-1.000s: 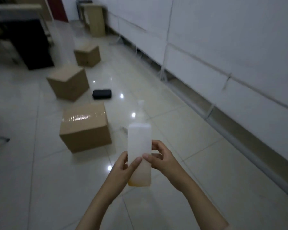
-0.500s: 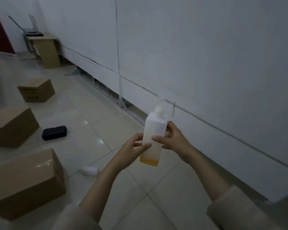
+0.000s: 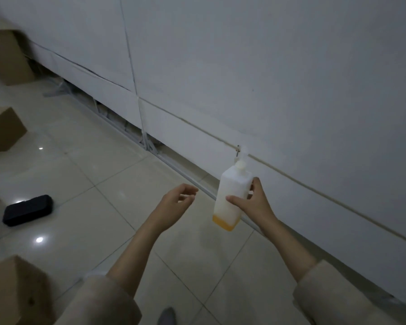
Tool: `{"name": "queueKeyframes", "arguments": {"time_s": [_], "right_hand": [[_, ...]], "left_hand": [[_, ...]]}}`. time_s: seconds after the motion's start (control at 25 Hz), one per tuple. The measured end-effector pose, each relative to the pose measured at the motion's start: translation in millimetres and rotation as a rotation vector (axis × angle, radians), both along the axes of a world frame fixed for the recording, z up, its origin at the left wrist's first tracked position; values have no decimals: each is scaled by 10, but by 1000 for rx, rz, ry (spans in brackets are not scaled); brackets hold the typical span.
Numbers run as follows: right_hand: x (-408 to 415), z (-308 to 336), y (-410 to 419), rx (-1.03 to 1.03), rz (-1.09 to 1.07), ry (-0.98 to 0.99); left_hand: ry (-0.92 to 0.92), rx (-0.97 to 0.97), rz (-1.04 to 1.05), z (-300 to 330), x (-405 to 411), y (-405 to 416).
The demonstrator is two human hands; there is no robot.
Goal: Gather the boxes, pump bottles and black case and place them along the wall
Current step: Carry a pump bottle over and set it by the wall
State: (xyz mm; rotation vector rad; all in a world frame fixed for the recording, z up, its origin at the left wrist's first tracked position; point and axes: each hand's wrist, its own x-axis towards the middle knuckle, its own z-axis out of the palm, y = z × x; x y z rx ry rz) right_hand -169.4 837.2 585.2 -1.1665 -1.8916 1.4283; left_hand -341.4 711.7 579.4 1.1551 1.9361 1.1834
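Observation:
My right hand (image 3: 253,201) grips a white pump bottle (image 3: 231,191) with a little orange liquid at its bottom, held upright in the air close to the white wall (image 3: 267,78). My left hand (image 3: 177,202) hovers to the left of the bottle, fingers loosely apart, holding nothing. The black case (image 3: 27,209) lies on the floor at the left. A cardboard box (image 3: 12,292) sits at the bottom left, another box (image 3: 2,129) at the left edge, and a third box (image 3: 5,55) farther back by the wall.
The floor is glossy pale tile (image 3: 103,174). A gap with metal brackets (image 3: 148,143) runs along the base of the wall panels. A shoe tip (image 3: 165,316) shows at the bottom edge.
The view has turned further toward the wall. My left hand has let go of the bottle and moved left; my right hand now holds it alone, nearer the wall.

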Motion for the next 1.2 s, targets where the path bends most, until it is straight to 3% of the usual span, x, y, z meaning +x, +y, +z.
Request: {"name": "queueKeyframes", "arguments": {"time_s": [0.16,0.36,0.56,0.8,0.92,1.04,1.2], "right_hand": [[-669,-285,687,-7,-144,-29],[-1235,-1222,1485,-59,-270,-44],[-1510,-2790,2208,-122,-399,-82],[-1457,-5241,3104,-159,-497,-183],[-1368,-6174,3451,-158,-483,-228],[-1292,-6884,3737,-162,-466,-248],[-1212,-7328,3868,-195,-517,-227]], "left_hand": [[-12,-74,-25,-272,-711,787],[-22,-138,4,-1131,-1230,1577],[-5,-203,11,-2501,-1505,2241],[87,-253,-31,-4794,-1573,3202],[128,-281,-113,-5750,-1452,3563],[103,-315,-151,-6459,-1307,3789],[38,-343,-121,-6925,-1201,3820]]}}
